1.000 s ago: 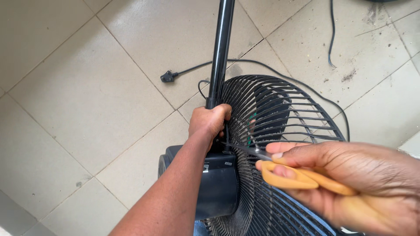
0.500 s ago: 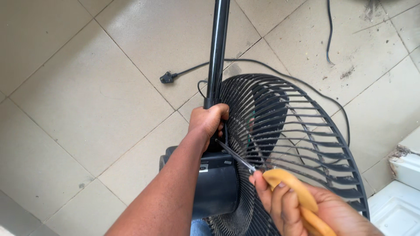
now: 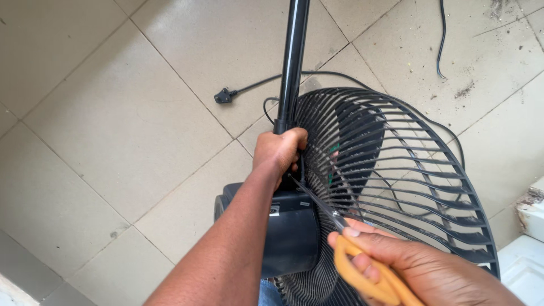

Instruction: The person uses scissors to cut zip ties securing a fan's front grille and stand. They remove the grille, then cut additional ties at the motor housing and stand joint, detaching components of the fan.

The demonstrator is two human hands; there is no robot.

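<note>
one standing fan [image 3: 391, 187] lies in view, with one black wire grille [image 3: 419, 170], one black pole [image 3: 292, 62] and one dark motor housing [image 3: 292, 235]. one pair of scissors [image 3: 340, 238] shows, with orange handles, and its two blades look closed together. two hands show: one left hand [image 3: 279, 152] and one right hand [image 3: 408, 266]. one black plug [image 3: 225, 95] lies on the tiled floor [image 3: 113, 113]. a second black cable end [image 3: 441, 45] lies at the top. one white object [image 3: 524, 255] sits at the right edge.
</note>
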